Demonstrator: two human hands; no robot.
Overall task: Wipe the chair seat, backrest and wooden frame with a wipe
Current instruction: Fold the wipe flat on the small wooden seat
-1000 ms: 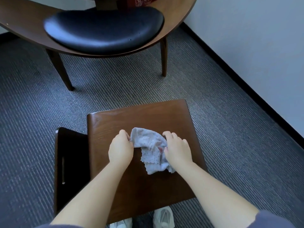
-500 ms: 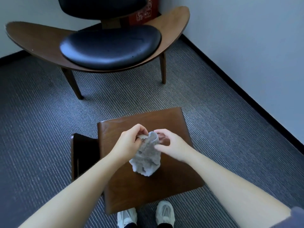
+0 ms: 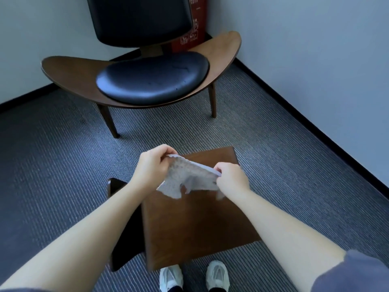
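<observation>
From the head camera, the person stands over a low wooden stool (image 3: 197,224) with both arms stretched forward above it. The left hand (image 3: 152,165) has its fingers curled round the far left corner of the wipe (image 3: 189,178), and the right hand (image 3: 231,175) pinches the right edge. The pale, dotted sheet is pulled out between them, with the near left corner hanging loose. The wipe is in the air above the far half of the stool and touches neither the stool nor the chair.

The chair stands well apart from the hands, further off in the corner of the room. Its black seat cushion (image 3: 152,77) rests in the curved wooden frame (image 3: 223,47), which sweeps up to the left and right. The black backrest (image 3: 139,20) rises upright behind it, and two slanted front legs (image 3: 108,121) stand on the dark ribbed carpet (image 3: 52,165).

Just behind the chair, on the right against the wall (image 3: 315,60), stands a red box (image 3: 195,28) with white print. It is closed on the side I can see, so I cannot tell what is inside.

At the near edge, two white shoes (image 3: 170,279) poke out from under the stool.
</observation>
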